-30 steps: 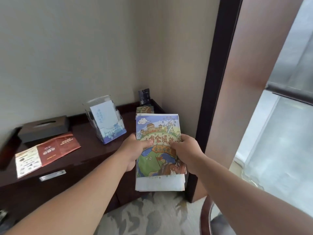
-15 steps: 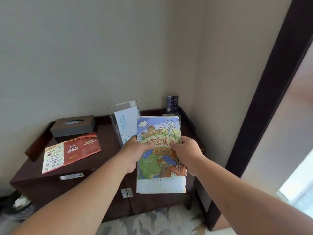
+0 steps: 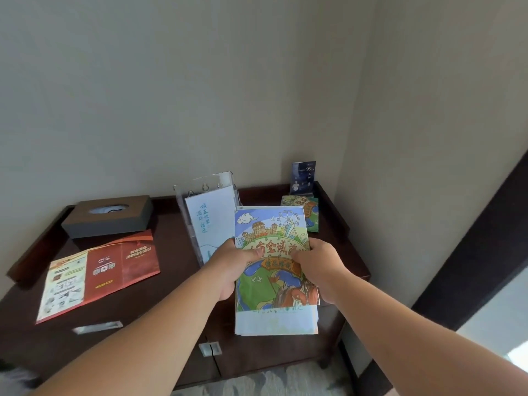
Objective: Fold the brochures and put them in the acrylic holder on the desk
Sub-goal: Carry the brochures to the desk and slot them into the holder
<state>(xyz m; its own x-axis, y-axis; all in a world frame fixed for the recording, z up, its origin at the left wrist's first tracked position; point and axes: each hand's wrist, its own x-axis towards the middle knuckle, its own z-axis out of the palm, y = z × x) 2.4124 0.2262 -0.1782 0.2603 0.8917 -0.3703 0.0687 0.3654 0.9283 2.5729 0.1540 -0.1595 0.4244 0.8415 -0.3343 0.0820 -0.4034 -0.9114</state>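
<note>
You have the brochure (image 3: 268, 290) in both hands, lifted off the bench (image 3: 171, 250) and facing you. Your left hand (image 3: 231, 267) pinches its left edge and your right hand (image 3: 323, 270) its right edge. Both grip about midway up, thumbs pressed on the picture side and the other fingers hidden behind. The layered lower edge suggests the folding is done, so the step in hand looks like the placing. The holder (image 3: 205, 182) stands upright just beyond your left hand. The brochure's top left corner overlaps the holder's right side in this view; I cannot tell whether they touch.

The next move calls for raising the brochure above the holder's front lip, shifting it left, and lowering it straight into the pocket. A white leaflet (image 3: 211, 221) already sits there. You need to pick a gap in front of or behind it and keep the layers squeezed together, or they may fan out and catch on the rim.

Not yet folded, by the look of it, is the red brochure (image 3: 100, 272), lying open on the left near the tissue box (image 3: 108, 215). A folded brochure (image 3: 303, 212) and a blue card (image 3: 303, 178) sit in the back right corner, off your path.
</note>
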